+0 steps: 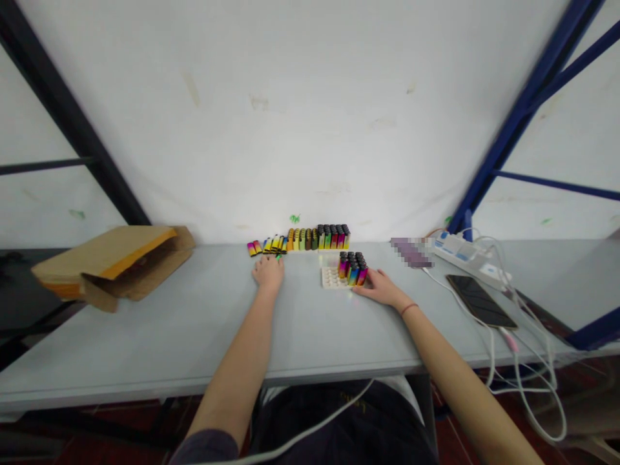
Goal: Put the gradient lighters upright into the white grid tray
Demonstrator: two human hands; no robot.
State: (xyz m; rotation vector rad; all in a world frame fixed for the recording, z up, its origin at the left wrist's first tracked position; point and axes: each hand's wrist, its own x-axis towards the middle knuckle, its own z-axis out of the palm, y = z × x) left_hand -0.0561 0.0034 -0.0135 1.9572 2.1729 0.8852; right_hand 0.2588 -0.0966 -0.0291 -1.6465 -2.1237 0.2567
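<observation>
Stretching across the whole view, a grey table point(194, 323) stands against a white wall, with an open cardboard box point(116, 261) lying on its side at the far left and a power strip point(465, 252) and a dark phone point(479, 301) among white cables at the right; near the wall stands a row of upright lighters point(320, 237), and just in front of it a white tray point(330, 279) holds a small block of lighters point(352, 268) at its right end, the left pockets bare. The right hand point(380, 286) lies on the table touching the tray's right corner, fingers stretched out and close together, closed round nothing. The left hand point(268, 271) lies palm down, its fingertips at the loose lighters point(266, 246) that lie in a heap left of the row; whether they pinch one cannot be told. These loose lighters look light, stiff and smooth-sided, likely slippery in glossy plastic, and probably best taken by the two broad faces near the middle, away from the metal top
</observation>
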